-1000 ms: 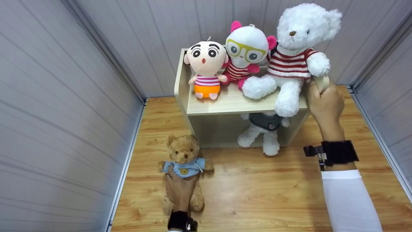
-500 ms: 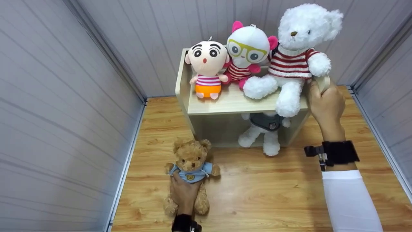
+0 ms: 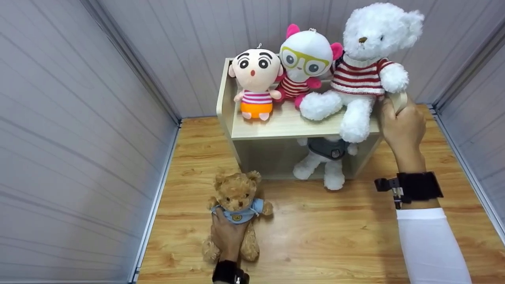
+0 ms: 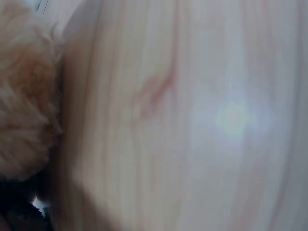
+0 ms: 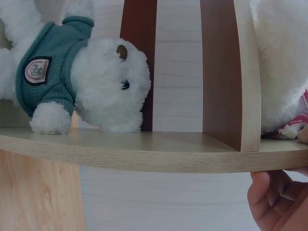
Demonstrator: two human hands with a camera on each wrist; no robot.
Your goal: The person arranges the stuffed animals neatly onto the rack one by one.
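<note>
Left hand (image 3: 227, 236) gripped brown bear (image 3: 236, 193), shifted slightly right since earlier, right hand (image 3: 402, 126) still clutched shelf (image 3: 284, 128) edge.

in the left hand (image 3: 227, 236), under its fingers, sits a golden-brown teddy bear (image 3: 235, 199) in a pale blue shirt with a small yellow badge. beside the right hand's (image 3: 402, 126) fingers, the pale wood shelf (image 3: 284, 126) carries a big white bear (image 3: 365, 67) in a red-and-white striped jumper, a white doll (image 3: 303, 59) with pink ears and yellow-green glasses, and a peach-faced doll (image 3: 255, 81) with black brows, a pink-striped top and orange shorts. below those fingers, a white bear (image 5: 101, 82) wears a teal-green jumper with a white-and-pink patch. warm honey-toned wood floor (image 3: 315, 228), grey ribbed walls (image 3: 79, 118)
</note>
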